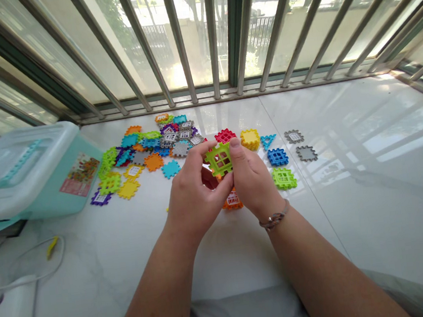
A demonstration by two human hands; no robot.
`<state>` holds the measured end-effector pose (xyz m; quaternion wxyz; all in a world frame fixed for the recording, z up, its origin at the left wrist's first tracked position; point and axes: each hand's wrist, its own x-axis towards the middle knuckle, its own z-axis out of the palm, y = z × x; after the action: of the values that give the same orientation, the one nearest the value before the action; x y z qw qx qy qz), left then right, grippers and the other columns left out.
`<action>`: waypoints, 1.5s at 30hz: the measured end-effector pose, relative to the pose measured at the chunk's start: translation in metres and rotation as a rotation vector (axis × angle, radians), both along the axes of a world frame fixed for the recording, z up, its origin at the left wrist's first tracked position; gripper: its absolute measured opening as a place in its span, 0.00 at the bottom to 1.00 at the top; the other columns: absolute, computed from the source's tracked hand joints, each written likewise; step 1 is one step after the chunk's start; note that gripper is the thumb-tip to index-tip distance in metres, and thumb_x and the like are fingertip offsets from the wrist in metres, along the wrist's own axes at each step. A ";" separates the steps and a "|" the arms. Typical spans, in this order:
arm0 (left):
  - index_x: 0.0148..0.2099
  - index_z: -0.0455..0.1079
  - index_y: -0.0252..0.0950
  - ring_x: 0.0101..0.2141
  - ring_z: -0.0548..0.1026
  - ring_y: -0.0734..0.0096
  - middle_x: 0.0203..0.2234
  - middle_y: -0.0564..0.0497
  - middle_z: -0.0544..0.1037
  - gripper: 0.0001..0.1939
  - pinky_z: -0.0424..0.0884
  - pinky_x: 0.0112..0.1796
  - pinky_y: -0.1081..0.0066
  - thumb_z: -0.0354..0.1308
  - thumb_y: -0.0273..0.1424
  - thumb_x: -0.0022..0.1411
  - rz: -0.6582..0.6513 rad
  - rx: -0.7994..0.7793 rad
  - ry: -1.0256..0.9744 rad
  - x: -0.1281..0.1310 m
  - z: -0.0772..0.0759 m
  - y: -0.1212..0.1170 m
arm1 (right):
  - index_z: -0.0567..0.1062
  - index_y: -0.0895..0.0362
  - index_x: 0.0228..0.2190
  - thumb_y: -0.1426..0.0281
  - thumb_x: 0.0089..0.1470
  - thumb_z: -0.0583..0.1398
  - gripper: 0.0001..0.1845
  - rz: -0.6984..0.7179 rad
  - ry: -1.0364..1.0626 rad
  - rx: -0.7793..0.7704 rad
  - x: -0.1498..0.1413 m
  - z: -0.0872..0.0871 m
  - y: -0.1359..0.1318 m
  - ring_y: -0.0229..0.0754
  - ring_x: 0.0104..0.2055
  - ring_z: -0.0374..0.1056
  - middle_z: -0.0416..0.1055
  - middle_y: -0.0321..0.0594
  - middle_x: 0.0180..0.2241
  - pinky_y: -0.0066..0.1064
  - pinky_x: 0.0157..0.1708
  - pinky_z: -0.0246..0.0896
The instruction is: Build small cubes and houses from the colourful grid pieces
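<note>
Between my two hands is a green square building tile with a window grid in its middle, lifted above the floor. My left hand closes on its left side, fingertips along the upper edge. My right hand grips the right side, thumb over the corner. Partly hidden below them are a dark red piece and an orange window tile. Just beyond my hands lie a red tile and a stack of yellow tiles. To the right sit blue tiles and green window tiles.
A loose heap of many-coloured tiles spreads over the floor at left. Beside it stands a lidded turquoise box. Grey tiles and a blue triangle lie at right. Metal bars close off the window; a white cable is at lower left.
</note>
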<state>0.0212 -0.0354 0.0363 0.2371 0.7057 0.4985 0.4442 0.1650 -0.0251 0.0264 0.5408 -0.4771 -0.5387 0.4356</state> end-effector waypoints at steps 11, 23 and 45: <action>0.64 0.71 0.44 0.29 0.80 0.73 0.44 0.52 0.84 0.28 0.80 0.33 0.70 0.73 0.35 0.65 0.009 0.006 0.008 0.001 0.003 -0.001 | 0.80 0.51 0.35 0.30 0.70 0.47 0.42 0.006 0.099 -0.077 -0.003 0.005 -0.002 0.48 0.35 0.77 0.77 0.42 0.29 0.36 0.34 0.74; 0.66 0.71 0.43 0.31 0.80 0.73 0.49 0.49 0.84 0.29 0.80 0.34 0.71 0.72 0.33 0.65 -0.002 -0.005 0.004 0.000 -0.001 0.000 | 0.78 0.52 0.31 0.30 0.69 0.50 0.41 0.024 0.084 -0.093 -0.004 0.008 -0.001 0.44 0.33 0.74 0.77 0.40 0.29 0.34 0.32 0.70; 0.67 0.70 0.41 0.28 0.80 0.74 0.41 0.53 0.83 0.28 0.77 0.32 0.71 0.69 0.34 0.67 0.003 -0.050 0.053 0.001 0.002 -0.001 | 0.73 0.52 0.30 0.29 0.68 0.51 0.40 0.054 0.079 -0.119 -0.003 0.001 0.002 0.45 0.35 0.72 0.76 0.40 0.31 0.35 0.36 0.67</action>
<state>0.0226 -0.0363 0.0386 0.2407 0.7104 0.5163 0.4132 0.1622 -0.0235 0.0272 0.5204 -0.4763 -0.5028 0.4995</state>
